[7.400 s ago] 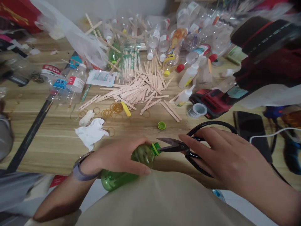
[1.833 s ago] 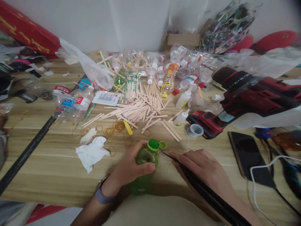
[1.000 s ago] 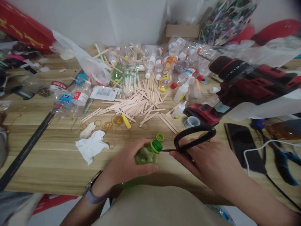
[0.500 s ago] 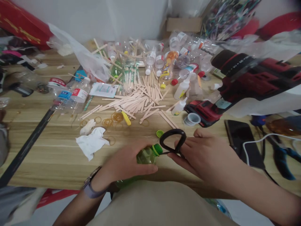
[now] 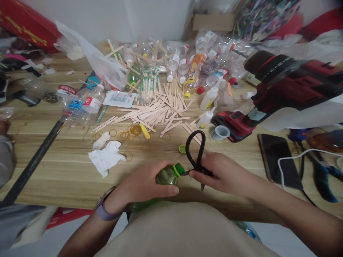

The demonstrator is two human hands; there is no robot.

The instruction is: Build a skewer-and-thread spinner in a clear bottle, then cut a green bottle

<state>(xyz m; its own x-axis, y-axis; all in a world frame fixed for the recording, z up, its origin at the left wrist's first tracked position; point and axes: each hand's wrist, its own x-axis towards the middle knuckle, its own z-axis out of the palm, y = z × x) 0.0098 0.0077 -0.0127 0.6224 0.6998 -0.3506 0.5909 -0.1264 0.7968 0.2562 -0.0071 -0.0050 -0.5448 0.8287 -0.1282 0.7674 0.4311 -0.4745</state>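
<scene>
My left hand (image 5: 146, 180) is wrapped round a green plastic bottle (image 5: 166, 175), which lies tilted with its open neck toward the right; its lower body is partly hidden by my hand. In my right hand (image 5: 219, 171) is a pair of black-handled scissors (image 5: 196, 153), the blades spread. One blade tip reaches the bottle's neck at the yellow-green ring (image 5: 177, 170); the other points down toward me. Just beyond the neck, a green bottle cap (image 5: 182, 148) lies on the wooden table (image 5: 150, 150).
Wooden sticks (image 5: 155, 114), rubber bands (image 5: 128, 132) and a white tissue (image 5: 107, 157) lie ahead. Plastic bottles (image 5: 174, 64) crowd the back. At right stand a red-black power drill (image 5: 289, 85), a phone (image 5: 278, 160) and pliers (image 5: 323, 178). A dark strip (image 5: 34, 160) crosses the left side.
My right hand has turned the scissors, so the handle loop stands more upright and a blade now shows pointing down. The left hand keeps its hold on the bottle.
</scene>
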